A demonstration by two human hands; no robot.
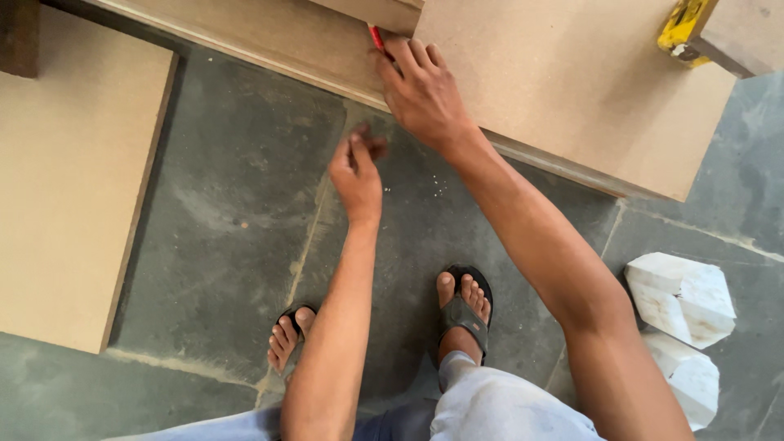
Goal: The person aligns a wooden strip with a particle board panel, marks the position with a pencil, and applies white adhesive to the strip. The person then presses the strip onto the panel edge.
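Right hand (425, 91) pinches red pencil (376, 37) at near edge of fibreboard panel (572, 90). Left hand (356, 170) fingertips pressed together, hanging above stone floor (237, 212).

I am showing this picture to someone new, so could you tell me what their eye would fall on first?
Most striking are the two bare arms reaching forward: the right hand presses a red pencil against the brown boards at the top, while the left hand hangs just below with fingers pinched. Next come the sandalled feet on the grey stone floor, and two white blocks at the right.
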